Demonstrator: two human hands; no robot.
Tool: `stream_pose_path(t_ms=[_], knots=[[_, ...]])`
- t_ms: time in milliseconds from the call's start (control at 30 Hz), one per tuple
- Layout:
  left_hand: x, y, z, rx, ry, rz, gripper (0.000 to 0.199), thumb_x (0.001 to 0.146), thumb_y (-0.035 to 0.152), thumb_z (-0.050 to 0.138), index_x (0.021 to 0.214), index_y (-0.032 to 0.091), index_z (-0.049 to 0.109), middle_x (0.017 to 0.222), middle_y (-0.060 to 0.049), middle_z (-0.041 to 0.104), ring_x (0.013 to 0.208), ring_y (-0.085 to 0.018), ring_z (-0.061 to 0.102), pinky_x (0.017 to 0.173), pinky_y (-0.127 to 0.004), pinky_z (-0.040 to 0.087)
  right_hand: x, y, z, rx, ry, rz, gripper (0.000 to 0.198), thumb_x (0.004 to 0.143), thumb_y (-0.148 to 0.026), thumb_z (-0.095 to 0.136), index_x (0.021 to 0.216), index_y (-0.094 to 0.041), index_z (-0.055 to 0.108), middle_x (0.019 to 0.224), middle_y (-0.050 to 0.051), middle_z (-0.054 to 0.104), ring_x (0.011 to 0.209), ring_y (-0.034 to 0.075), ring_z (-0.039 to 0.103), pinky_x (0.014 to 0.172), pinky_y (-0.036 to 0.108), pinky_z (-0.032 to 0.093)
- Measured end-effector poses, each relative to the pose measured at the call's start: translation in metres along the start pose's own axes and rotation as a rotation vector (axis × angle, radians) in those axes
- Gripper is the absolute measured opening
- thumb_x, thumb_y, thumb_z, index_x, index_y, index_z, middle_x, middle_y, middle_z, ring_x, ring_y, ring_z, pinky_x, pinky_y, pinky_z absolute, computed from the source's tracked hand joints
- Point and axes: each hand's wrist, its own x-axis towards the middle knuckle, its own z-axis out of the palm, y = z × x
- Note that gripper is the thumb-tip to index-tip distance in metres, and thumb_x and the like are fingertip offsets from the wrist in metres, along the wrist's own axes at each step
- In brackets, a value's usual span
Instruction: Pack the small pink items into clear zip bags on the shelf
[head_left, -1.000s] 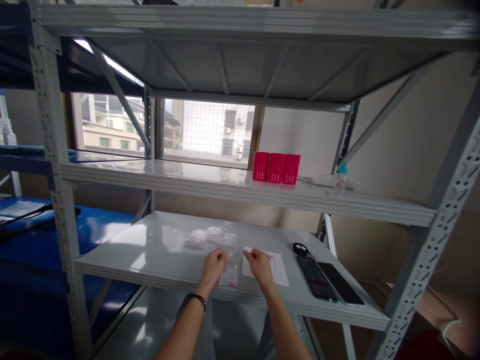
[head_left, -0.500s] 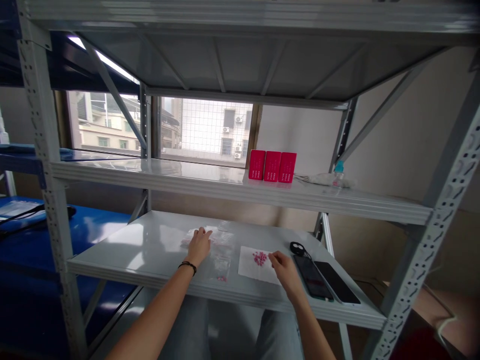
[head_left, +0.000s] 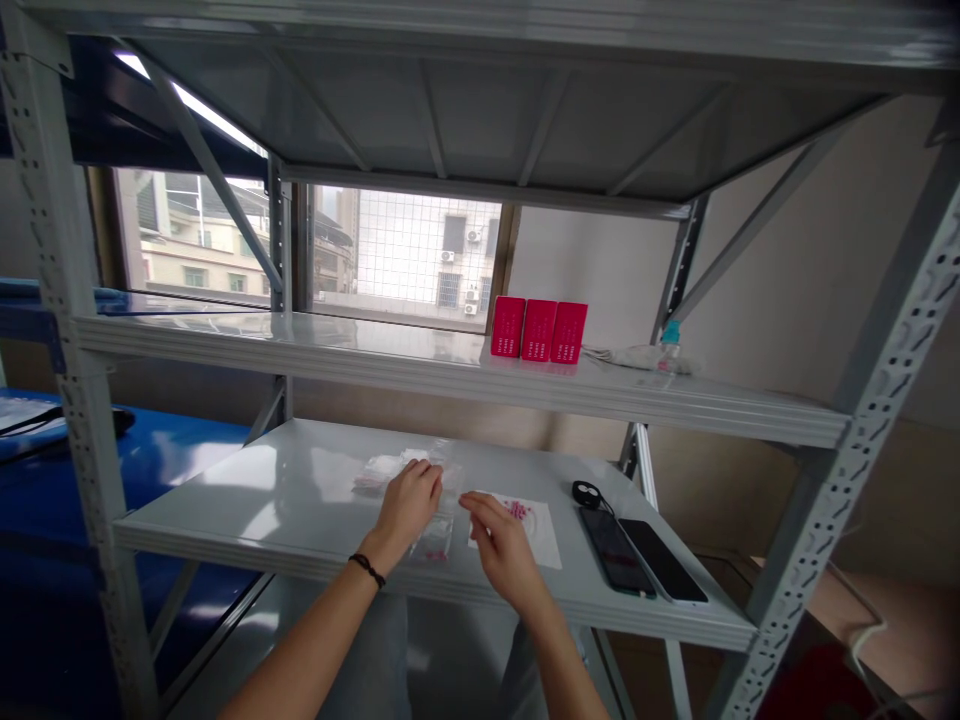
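Pink pieces (head_left: 433, 554) in a plastic bag (head_left: 442, 530) lie between the hands (head_left: 411, 497) (head_left: 501, 548).

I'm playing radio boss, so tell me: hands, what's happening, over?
Left hand by clear bags, grip unclear. Right hand partly blocking white sheet. Pink pieces on it.

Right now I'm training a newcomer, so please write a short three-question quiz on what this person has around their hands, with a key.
1. Count: how many upright, rectangular red boxes stand in a row?
2. True or false: the thin black bracelet circles the right wrist.
3. Choose: which is nearest the right hand? A) the red boxes; B) the white paper sheet bearing small pink pieces; C) the flat, dark rectangular devices.

Key: 1. Three. 2. False; it circles the left. 3. B.
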Motion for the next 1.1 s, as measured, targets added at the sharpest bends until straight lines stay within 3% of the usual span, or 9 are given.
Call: stream_pose_path(t_ms=[133, 367, 467, 600, 667, 833, 933, 1000, 1100], knots=[[-0.024, 0.026, -0.022, -0.080, 0.040, 0.104, 0.030, 0.099, 0.014, 0.041, 0.095, 0.022, 0.069, 0.090, -0.008, 0.069, 0.091, -0.025, 0.063, 0.082, -0.038, 0.050, 0.001, -0.019, 0.014, -0.197, -0.053, -0.119, 0.059, 0.090, -0.004, 0.038, 0.142, -0.024, 0.053, 0.145, 0.009, 0.062, 0.133, 0.021, 0.059, 0.112, 0.040, 0.052], [-0.047, 0.035, -0.028, -0.338, 0.030, 0.029, 0.031, 0.098, 0.016, 0.042, 0.099, 0.022, 0.073, 0.089, -0.008, 0.071, 0.084, -0.025, 0.068, 0.077, -0.038, 0.054, -0.012, -0.024, 0.029, -0.563, -0.135, -0.078, 0.059, 0.086, -0.001, 0.042, 0.141, -0.019, 0.054, 0.142, 0.016, 0.064, 0.118, 0.031, 0.068, 0.081, 0.040, 0.065], [-0.050, 0.027, -0.038, -0.517, -0.041, 0.014, 0.030, 0.094, 0.018, 0.052, 0.115, 0.025, 0.072, 0.103, -0.009, 0.073, 0.097, -0.026, 0.069, 0.088, -0.039, 0.056, -0.017, -0.031, 0.021, -0.520, -0.184, -0.038, 0.058, 0.087, -0.003, 0.041, 0.140, -0.023, 0.053, 0.147, 0.016, 0.058, 0.115, 0.030, 0.069, 0.081, 0.039, 0.063], [-0.051, 0.007, -0.055, -0.713, -0.327, 0.232, 0.067, 0.081, 0.024, 0.077, 0.144, 0.033, 0.055, 0.146, -0.009, 0.057, 0.137, -0.030, 0.051, 0.117, -0.046, 0.041, -0.023, -0.045, -0.008, -0.371, -0.363, -0.073, 0.051, 0.089, -0.009, 0.046, 0.131, -0.034, 0.060, 0.147, 0.008, 0.057, 0.096, 0.021, 0.072, 0.084, 0.033, 0.058], [-0.051, 0.002, -0.058, -0.738, -0.427, 0.307, 0.075, 0.076, 0.032, 0.085, 0.145, 0.033, 0.055, 0.144, -0.010, 0.060, 0.136, -0.032, 0.052, 0.118, -0.049, 0.041, -0.025, -0.053, -0.021, -0.302, -0.440, -0.092, 0.047, 0.089, -0.011, 0.049, 0.126, -0.037, 0.064, 0.141, 0.004, 0.060, 0.093, 0.019, 0.071, 0.083, 0.031, 0.056], [-0.056, 0.007, -0.049, -0.776, -0.437, 0.281, 0.076, 0.070, 0.042, 0.090, 0.139, 0.029, 0.061, 0.132, -0.011, 0.068, 0.128, -0.035, 0.058, 0.114, -0.051, 0.042, -0.031, -0.063, -0.034, -0.130, -0.478, -0.090, 0.039, 0.088, -0.011, 0.050, 0.111, -0.034, 0.071, 0.128, 0.002, 0.067, 0.104, 0.021, 0.067, 0.086, 0.032, 0.052], [-0.056, 0.012, -0.038, -0.853, -0.446, 0.232, 0.069, 0.069, 0.042, 0.090, 0.132, 0.028, 0.066, 0.125, -0.009, 0.069, 0.122, -0.032, 0.060, 0.112, -0.047, 0.043, -0.036, -0.044, -0.038, 0.101, -0.374, 0.013, 0.029, 0.090, -0.017, 0.055, 0.106, -0.031, 0.074, 0.121, 0.003, 0.070, 0.101, 0.021, 0.067, 0.083, 0.032, 0.052], [-0.054, 0.014, -0.025, -0.940, -0.430, 0.176, 0.060, 0.071, 0.041, 0.089, 0.126, 0.029, 0.069, 0.119, -0.007, 0.069, 0.115, -0.029, 0.062, 0.107, -0.044, 0.045, -0.037, -0.017, -0.041, 0.234, -0.187, 0.164, 0.021, 0.092, -0.027, 0.056, 0.103, -0.028, 0.074, 0.108, 0.005, 0.074, 0.085, 0.020, 0.066, 0.072, 0.031, 0.051], [-0.047, 0.019, 0.003, -1.182, -0.352, 0.026, 0.056, 0.073, 0.038, 0.087, 0.124, 0.028, 0.070, 0.117, -0.007, 0.069, 0.112, -0.027, 0.062, 0.104, -0.042, 0.045, -0.032, 0.036, -0.045, 0.149, 0.105, 0.387, 0.025, 0.093, -0.036, 0.052, 0.098, -0.021, 0.072, 0.092, 0.008, 0.074, 0.076, 0.021, 0.063, 0.071, 0.034, 0.050]])
